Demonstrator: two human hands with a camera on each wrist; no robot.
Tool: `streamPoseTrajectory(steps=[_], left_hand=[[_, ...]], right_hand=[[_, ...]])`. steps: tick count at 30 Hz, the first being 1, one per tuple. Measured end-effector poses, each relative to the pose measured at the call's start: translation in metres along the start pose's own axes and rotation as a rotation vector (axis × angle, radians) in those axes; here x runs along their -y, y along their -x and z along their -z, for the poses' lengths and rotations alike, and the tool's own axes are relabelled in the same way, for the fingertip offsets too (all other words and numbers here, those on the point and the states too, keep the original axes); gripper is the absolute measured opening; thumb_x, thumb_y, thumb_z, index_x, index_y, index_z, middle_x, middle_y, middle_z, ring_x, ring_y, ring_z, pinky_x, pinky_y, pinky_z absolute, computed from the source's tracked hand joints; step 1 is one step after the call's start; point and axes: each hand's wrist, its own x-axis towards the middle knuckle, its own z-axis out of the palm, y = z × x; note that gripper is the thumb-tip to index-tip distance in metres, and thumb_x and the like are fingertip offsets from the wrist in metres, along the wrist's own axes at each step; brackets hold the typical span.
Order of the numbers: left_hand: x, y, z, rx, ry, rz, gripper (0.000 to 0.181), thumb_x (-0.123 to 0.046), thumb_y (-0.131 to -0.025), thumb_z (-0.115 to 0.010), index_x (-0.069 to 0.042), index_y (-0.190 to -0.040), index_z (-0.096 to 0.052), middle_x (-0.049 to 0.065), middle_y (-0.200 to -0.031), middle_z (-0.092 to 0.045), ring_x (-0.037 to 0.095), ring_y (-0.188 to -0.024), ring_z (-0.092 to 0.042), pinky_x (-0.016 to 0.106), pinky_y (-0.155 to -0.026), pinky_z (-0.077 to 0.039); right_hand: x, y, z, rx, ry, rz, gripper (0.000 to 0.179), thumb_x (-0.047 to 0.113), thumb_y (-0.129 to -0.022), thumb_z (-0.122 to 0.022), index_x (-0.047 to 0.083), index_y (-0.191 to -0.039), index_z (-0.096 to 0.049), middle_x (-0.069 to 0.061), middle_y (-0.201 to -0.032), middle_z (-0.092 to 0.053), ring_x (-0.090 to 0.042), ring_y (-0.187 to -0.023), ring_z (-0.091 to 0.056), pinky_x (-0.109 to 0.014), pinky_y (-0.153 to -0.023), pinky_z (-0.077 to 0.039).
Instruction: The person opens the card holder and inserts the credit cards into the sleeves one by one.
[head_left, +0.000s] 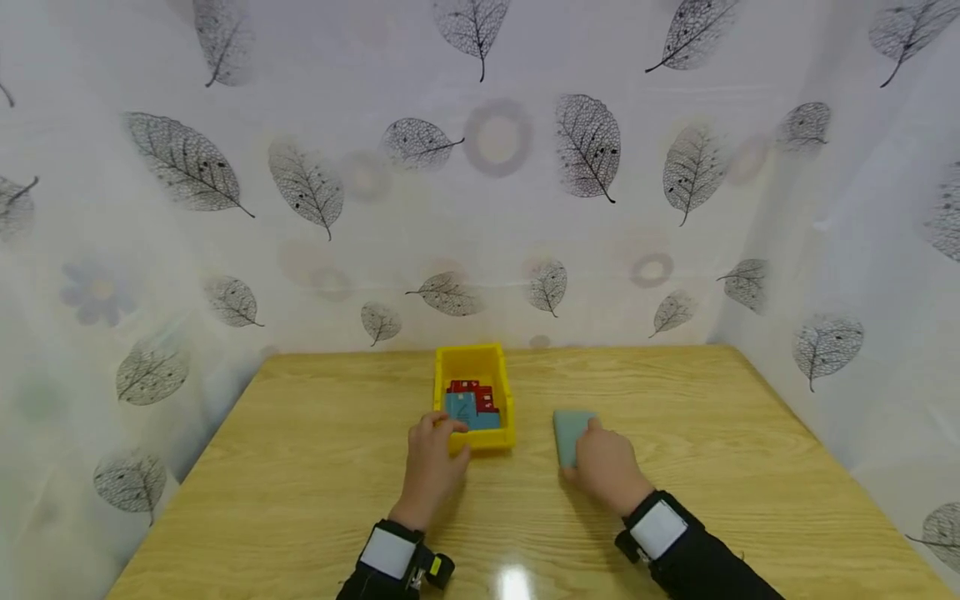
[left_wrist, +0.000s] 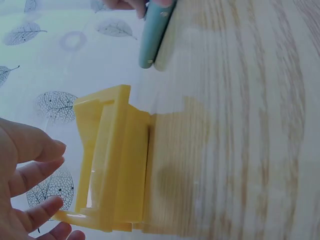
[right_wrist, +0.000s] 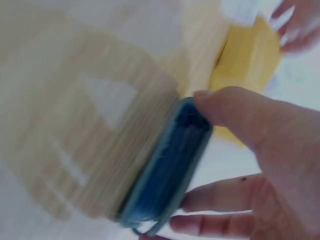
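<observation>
My right hand (head_left: 609, 471) grips a flat teal case (head_left: 567, 433) lying on the table to the right of a yellow bin. The right wrist view shows the thumb on one end of the case (right_wrist: 170, 160) and the other fingers along its far side; a dark blue inside shows along its edge. My left hand (head_left: 435, 462) is at the near left corner of the yellow bin (head_left: 483, 442), fingers spread and loosely bent. In the left wrist view those fingers (left_wrist: 42, 175) hold nothing. Inside the bin lie light blue pieces (head_left: 460, 407) and red pieces (head_left: 486, 398).
A pale wooden table (head_left: 315, 467) carries the bin near its back edge. Behind it and on both sides hangs a white curtain (head_left: 495, 225) with leaf prints. Each wrist wears a black strap with a white plate (head_left: 658, 529).
</observation>
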Motion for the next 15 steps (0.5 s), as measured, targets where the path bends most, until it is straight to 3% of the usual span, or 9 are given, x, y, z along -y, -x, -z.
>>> streamPoseTrajectory(steps=[4,10,15], left_hand=[[0.004,0.0,-0.002,-0.004,-0.014,-0.001,0.015,-0.008,-0.082,-0.074,-0.007,-0.096,-0.071,0.019,-0.122,-0.054,0.044,-0.115,-0.045,0.053,-0.094,-0.042],[0.009,0.001,-0.007,0.007,-0.032,-0.001,0.013,-0.01,-0.082,-0.075,-0.009,-0.095,-0.071,0.017,-0.123,-0.055,0.042,-0.117,-0.044,0.051,-0.094,-0.042],[0.009,-0.001,-0.009,0.011,-0.036,-0.004,0.012,-0.01,-0.082,-0.074,-0.008,-0.094,-0.071,0.017,-0.122,-0.056,0.041,-0.117,-0.044,0.051,-0.095,-0.041]], right_hand=[[-0.003,-0.024,-0.01,-0.011,-0.008,0.017,0.053,0.043,-0.077,-0.078,0.008,-0.05,-0.05,-0.016,-0.088,-0.059,-0.015,-0.05,-0.049,-0.033,-0.04,-0.046],[0.002,-0.058,-0.02,-0.007,-0.035,0.023,0.049,0.041,-0.079,-0.078,0.002,-0.056,-0.059,-0.02,-0.097,-0.059,-0.024,-0.057,-0.056,-0.039,-0.051,-0.052],[0.006,-0.076,-0.026,0.055,-0.093,-0.03,0.055,0.044,-0.081,-0.076,-0.008,-0.098,-0.066,-0.018,-0.103,-0.053,-0.031,-0.073,-0.059,-0.043,-0.065,-0.053]])
